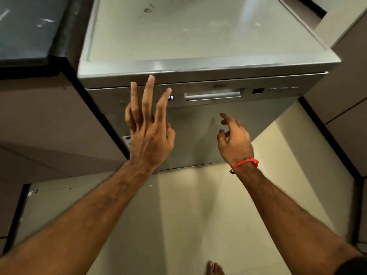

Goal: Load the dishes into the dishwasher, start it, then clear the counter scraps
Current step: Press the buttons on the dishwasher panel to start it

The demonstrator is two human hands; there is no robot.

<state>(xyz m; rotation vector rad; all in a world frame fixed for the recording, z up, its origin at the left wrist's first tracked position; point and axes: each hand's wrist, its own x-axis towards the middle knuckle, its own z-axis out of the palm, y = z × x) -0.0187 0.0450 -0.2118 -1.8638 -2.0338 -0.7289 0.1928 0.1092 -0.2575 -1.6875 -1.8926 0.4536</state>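
The dishwasher [208, 76] stands on the floor between 2 runs of cabinets, its silver door closed and its flat top bare apart from a few smudges. On the control strip across the top of the door a small lit display [170, 97] shows white characters, partly hidden behind a fingertip. Just to the right of it runs the recessed door handle [212, 95], and further right sit a dark square window and a row of small buttons [283, 88].

The person's left hand [148, 133] is raised in front of the left part of the control strip, back of the hand toward me, fingers long and spread. It grasps nothing. The tips of the fingers [151, 80] reach up to the seam under the dishwasher's top edge, and the index fingertip overlaps the display; whether any fingertip actually touches the panel I cannot tell.

The right hand [235, 139] hangs lower, in front of the plain door face below the handle, fingers loosely curved and apart, holding nothing and not on the handle. A red thread bracelet [246, 163] circles that wrist.

To the left a dark countertop [23, 36] with a black edge sits above grey cabinet fronts [49, 116]. More grey cabinet panels rise on the right. The pale tiled floor [188, 215] spreads below both forearms, and bare toes [214, 267] show at the bottom edge. The whole view is slightly blurred.
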